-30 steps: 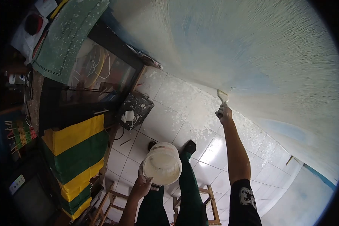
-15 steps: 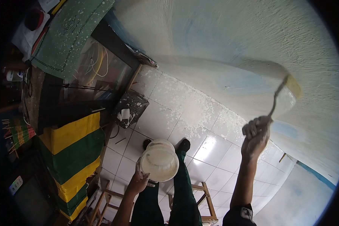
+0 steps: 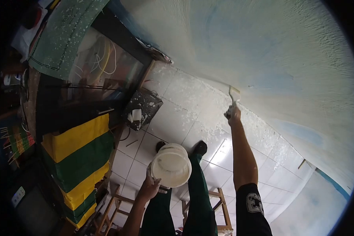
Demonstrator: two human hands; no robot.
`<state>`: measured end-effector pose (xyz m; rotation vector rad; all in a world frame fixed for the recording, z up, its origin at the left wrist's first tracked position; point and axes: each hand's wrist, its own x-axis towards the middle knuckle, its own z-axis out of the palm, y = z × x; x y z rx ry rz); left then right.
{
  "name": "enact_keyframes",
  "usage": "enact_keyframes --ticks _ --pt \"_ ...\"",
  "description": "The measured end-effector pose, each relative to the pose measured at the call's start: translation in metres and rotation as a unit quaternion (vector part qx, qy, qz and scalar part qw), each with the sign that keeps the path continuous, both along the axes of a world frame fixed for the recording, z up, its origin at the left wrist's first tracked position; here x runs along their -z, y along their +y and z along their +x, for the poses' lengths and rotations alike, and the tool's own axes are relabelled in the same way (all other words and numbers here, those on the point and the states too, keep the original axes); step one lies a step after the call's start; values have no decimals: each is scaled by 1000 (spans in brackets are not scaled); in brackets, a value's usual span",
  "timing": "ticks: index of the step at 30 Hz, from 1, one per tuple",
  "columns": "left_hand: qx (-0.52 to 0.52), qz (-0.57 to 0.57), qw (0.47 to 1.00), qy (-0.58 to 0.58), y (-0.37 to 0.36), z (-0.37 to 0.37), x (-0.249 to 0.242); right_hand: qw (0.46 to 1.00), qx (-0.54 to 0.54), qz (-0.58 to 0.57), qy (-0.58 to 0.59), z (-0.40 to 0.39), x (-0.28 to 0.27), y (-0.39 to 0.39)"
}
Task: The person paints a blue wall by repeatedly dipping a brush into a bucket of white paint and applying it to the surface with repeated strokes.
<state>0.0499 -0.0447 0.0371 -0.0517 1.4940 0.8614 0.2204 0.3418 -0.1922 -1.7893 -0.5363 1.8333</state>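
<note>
A white bucket point(image 3: 171, 165) with pale paint inside hangs in front of my legs, held at its left side by my left hand point(image 3: 150, 186), whose fingers wrap round it. Farther forward and to the right, my right hand point(image 3: 233, 113) is closed round the handle of a wide paintbrush point(image 3: 235, 93). The bristles touch the low part of the wall point(image 3: 271, 78), just above where it meets the floor. Patches of blue show through the wall's pale coat.
White drops spatter the tiled floor point(image 3: 177, 90). A speckled black box point(image 3: 143, 110) stands beside a dark glass-fronted cabinet point(image 3: 106, 63). Yellow and green cloth point(image 3: 82, 157) hangs at the left. Wooden stool frames point(image 3: 224, 208) stand near my legs.
My right hand and the brush have moved left and farther forward, from higher on the wall down to its base. The bucket has shifted slightly right in view, still held by my left hand.
</note>
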Motion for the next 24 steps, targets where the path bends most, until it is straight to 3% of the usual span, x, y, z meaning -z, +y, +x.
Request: enact_keyframes --ticks 6,9,10,12,14,18,19,20,21,24 --pt "50 71 994 58 -14 -1 18 995 -30 42 83 4 -159 3" --pt "80 111 985 109 -12 -4 10 990 -23 134 41 1 -249 -21" --pt "53 88 992 71 -7 -7 2 982 0 184 36 -5 -275 -31" --pt "-4 42 999 -4 4 -13 -15 983 6 174 64 -3 -322 -40" --pt "-7 38 999 -14 5 -17 -20 974 9 227 19 -17 -354 -55" --pt "-9 22 1000 -16 -2 -26 -16 949 80 290 99 -48 -327 -53" --pt "-14 18 1000 -19 -4 -27 -15 951 70 298 36 -61 -305 -43" --pt "-19 14 999 -22 -6 -28 -14 958 60 279 41 -70 -280 -31" --pt "-25 11 999 -26 -8 -28 -12 938 -7 343 48 -67 -229 -22" --pt "-30 15 999 -17 -12 -28 -7 947 -27 317 36 -72 -128 -16"
